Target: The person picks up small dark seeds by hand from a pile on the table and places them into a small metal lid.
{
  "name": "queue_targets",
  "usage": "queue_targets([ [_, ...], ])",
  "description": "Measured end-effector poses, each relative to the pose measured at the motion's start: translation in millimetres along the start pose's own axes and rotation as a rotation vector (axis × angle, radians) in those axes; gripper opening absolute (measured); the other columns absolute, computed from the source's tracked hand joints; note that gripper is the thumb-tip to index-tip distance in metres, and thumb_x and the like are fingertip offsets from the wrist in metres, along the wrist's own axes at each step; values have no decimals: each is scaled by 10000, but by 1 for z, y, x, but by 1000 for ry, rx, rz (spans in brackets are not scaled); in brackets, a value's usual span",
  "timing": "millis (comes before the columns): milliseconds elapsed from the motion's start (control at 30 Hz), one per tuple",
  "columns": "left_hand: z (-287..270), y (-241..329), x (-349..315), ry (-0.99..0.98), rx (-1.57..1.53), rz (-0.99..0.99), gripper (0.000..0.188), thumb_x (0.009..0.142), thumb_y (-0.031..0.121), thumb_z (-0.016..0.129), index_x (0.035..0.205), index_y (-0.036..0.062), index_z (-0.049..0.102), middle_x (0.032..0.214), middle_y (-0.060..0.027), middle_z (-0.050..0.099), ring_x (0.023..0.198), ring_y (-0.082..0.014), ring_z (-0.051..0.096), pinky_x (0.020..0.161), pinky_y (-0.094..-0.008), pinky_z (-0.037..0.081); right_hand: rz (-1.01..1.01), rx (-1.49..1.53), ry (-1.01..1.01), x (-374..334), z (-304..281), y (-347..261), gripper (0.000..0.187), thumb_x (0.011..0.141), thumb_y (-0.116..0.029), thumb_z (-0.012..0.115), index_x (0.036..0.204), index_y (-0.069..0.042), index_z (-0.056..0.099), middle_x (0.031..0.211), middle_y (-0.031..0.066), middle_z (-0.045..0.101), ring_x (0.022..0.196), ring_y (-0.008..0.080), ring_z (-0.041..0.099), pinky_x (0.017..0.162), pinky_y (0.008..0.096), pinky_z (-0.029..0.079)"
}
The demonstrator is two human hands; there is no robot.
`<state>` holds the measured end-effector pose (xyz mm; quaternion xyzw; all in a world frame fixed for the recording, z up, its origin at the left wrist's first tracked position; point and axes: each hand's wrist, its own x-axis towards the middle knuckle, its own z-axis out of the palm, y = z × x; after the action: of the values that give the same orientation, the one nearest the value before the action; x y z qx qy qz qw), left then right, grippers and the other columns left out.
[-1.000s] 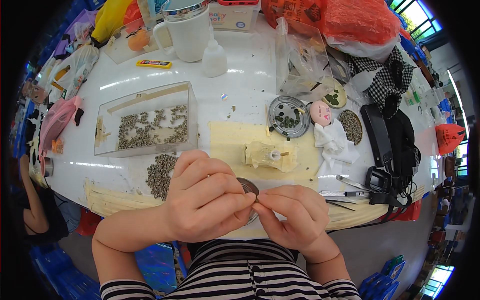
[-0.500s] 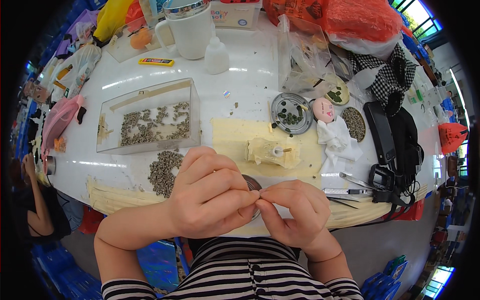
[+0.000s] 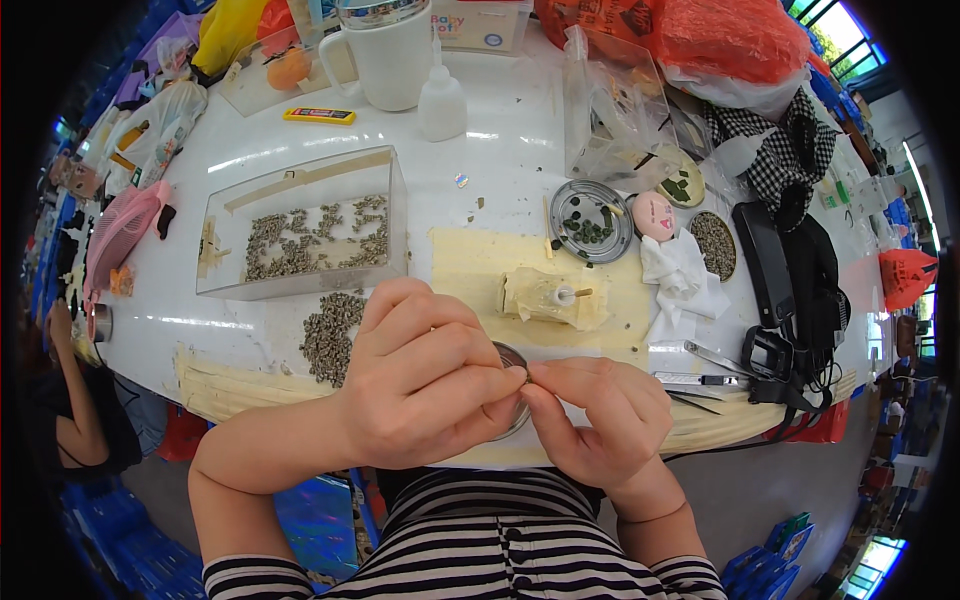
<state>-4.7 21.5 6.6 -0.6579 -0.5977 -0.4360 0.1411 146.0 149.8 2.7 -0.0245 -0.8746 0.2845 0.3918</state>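
Both hands meet at the fingertips over the near edge of the table. My left hand (image 3: 420,385) is closed in a pinch, and so is my right hand (image 3: 605,410). Something tiny and dark shows where the fingertips meet, too small to name. Partly hidden beneath the hands lies a round dish (image 3: 511,354). A pile of small grey pieces (image 3: 326,340) sits beside my left hand. Beyond the hands, a tape-covered block (image 3: 535,297) with a white nozzle and a thin stick rests on yellowish paper (image 3: 465,262).
A clear box (image 3: 225,240) holds more grey pieces. To the right are a round tin of dark green bits (image 3: 622,243), crumpled tissue (image 3: 680,275), tweezers (image 3: 712,357), a utility knife (image 3: 690,379) and black straps (image 3: 795,265). A white mug (image 3: 385,70) and squeeze bottle (image 3: 441,105) stand behind.
The view has shifted slightly, so the table's things sit a little differently in the picture. Both hands stay pinched together at the fingertips, with hardly any change in their pose.
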Motion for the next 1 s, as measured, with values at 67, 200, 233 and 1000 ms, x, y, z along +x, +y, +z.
queue_targets([
  [67, 0, 0, 0, 3, -4, 4, 254, 554, 61, 795, 792, 100, 714, 795, 18, 634, 769, -201, 576, 669, -365, 382, 6, 4, -4, 0, 0, 0, 179, 752, -36, 809, 896, -27, 702, 759, 75, 686, 585, 198, 650, 509, 285, 500],
  [200, 0, 0, -1, 9, -29, 13, 268, 562, 48, 798, 811, 103, 715, 809, 22, 637, 769, -198, 572, 666, -358, 380, 31, 54, -20, 0, 0, 1, 154, 771, -41, 795, 890, -22, 699, 748, 78, 684, 586, 202, 652, 513, 288, 502],
  [233, 1, -1, -1, 19, -35, 27, 273, 566, 47, 801, 818, 105, 714, 813, 23, 638, 769, -198, 571, 664, -355, 379, 50, 89, -32, 0, 0, 1, 146, 778, -42, 791, 887, -21, 698, 745, 79, 684, 586, 202, 652, 514, 287, 501],
  [1000, -1, -1, 5, 19, -47, -76, 212, 588, 91, 806, 744, 126, 667, 745, 27, 590, 746, -202, 571, 695, -348, 394, -43, -2, 2, 3, -3, -5, 227, 735, -35, 827, 937, -31, 722, 821, 76, 712, 660, 195, 687, 555, 272, 535],
])
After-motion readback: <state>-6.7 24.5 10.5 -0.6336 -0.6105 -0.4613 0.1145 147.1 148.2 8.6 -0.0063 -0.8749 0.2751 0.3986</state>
